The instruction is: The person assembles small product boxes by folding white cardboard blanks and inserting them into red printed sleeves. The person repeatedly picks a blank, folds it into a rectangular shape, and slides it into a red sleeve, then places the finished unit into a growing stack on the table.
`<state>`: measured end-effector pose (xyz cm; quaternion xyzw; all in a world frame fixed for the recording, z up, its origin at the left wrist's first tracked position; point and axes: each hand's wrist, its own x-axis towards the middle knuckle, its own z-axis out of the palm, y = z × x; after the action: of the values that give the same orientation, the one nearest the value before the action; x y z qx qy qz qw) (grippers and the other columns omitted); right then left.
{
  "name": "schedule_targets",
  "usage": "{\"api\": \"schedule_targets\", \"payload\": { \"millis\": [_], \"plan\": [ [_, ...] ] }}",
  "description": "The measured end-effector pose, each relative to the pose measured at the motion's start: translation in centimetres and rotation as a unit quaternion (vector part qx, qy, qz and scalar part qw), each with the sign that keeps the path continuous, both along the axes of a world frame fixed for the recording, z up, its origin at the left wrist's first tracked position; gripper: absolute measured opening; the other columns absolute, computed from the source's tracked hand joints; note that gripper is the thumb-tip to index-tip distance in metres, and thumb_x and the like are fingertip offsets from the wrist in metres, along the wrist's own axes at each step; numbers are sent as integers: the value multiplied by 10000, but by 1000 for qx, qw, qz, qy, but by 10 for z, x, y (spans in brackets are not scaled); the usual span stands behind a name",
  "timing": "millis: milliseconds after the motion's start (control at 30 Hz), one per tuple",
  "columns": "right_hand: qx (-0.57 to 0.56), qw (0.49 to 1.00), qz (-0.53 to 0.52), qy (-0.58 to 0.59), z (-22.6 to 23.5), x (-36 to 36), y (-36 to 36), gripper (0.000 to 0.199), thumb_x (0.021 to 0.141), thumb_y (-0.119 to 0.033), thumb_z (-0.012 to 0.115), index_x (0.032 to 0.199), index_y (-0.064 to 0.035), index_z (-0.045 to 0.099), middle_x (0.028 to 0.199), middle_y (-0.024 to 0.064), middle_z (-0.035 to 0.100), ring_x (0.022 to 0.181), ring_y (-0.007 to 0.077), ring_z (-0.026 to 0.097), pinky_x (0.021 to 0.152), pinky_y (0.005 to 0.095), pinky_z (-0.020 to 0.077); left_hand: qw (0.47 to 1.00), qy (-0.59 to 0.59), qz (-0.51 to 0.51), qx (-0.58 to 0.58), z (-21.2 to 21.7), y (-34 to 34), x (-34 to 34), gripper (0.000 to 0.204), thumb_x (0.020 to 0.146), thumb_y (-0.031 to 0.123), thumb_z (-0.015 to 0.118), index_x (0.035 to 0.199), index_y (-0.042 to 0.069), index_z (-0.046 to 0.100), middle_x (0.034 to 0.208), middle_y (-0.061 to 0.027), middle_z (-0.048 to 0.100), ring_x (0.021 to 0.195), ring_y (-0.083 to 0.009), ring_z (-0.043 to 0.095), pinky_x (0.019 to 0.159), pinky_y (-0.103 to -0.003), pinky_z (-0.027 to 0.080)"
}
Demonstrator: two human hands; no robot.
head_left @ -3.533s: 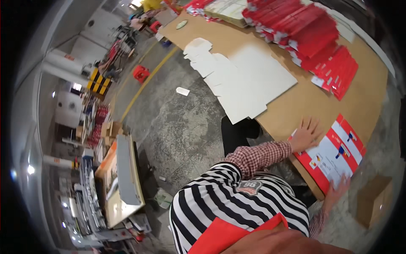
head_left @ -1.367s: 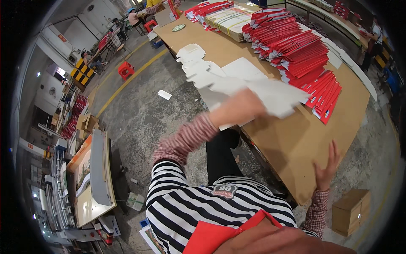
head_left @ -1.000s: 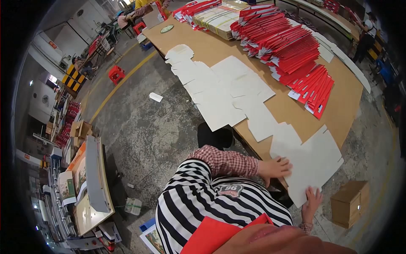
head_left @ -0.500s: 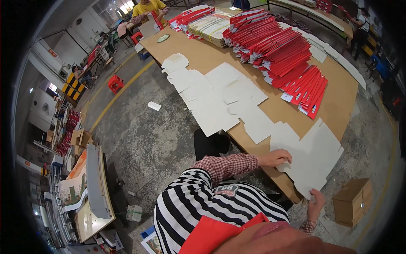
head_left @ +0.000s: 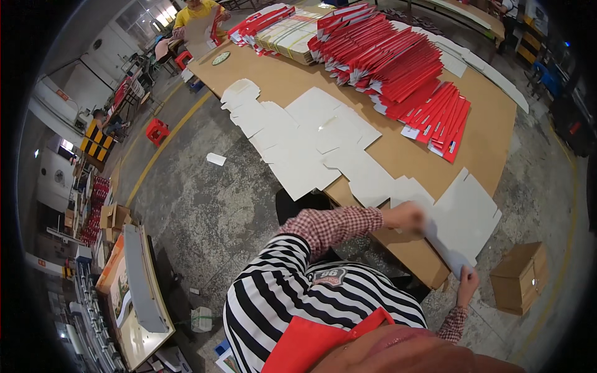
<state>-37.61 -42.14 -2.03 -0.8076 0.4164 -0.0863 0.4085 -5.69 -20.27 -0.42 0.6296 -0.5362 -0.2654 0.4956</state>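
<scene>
Cardboard (head_left: 467, 214) was pinched in right hand (head_left: 468, 286), left hand (head_left: 404, 217) blurred, hold unclear; carton (head_left: 519, 278) stood right of the pinch.

Mottled grey concrete floor (head_left: 205, 205), paler in scuffed patches, spreads left of a large flat brown table (head_left: 488, 133). On the left, a yellow painted line (head_left: 164, 145) crosses that floor, with 1 red plastic stool (head_left: 157, 131) near it. Farther left stands a black-and-yellow striped block (head_left: 97, 142), before a pale wall (head_left: 87, 78). Bright light enters at a far window (head_left: 134, 22). A grey metal machine with long rollers (head_left: 93, 317) occupies the near left; another long brown-topped table (head_left: 476, 17) stands far right.
</scene>
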Motion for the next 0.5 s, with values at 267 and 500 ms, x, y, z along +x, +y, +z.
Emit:
{"api": "schedule_targets", "payload": {
  "millis": [267,500],
  "plan": [
    [-340,924,148,-97,35,79,40,553,890,-308,651,1386,-106,512,1463,177,429,1373,351,375,1161,539,183,928,-351,106,59,-33,-7,-63,461,838,220,676,1264,89,558,1240,-78,580,1140,-254,540,881,-469,444],
    [-160,933,294,-133,13,62,63,478,943,-435,524,1293,-120,609,1413,83,536,1401,347,364,1180,544,156,892,-436,-105,48,8,74,-65,912,767,534,709,1483,99,348,1546,-97,356,1424,-285,327,1080,-618,265]
  ]
}}
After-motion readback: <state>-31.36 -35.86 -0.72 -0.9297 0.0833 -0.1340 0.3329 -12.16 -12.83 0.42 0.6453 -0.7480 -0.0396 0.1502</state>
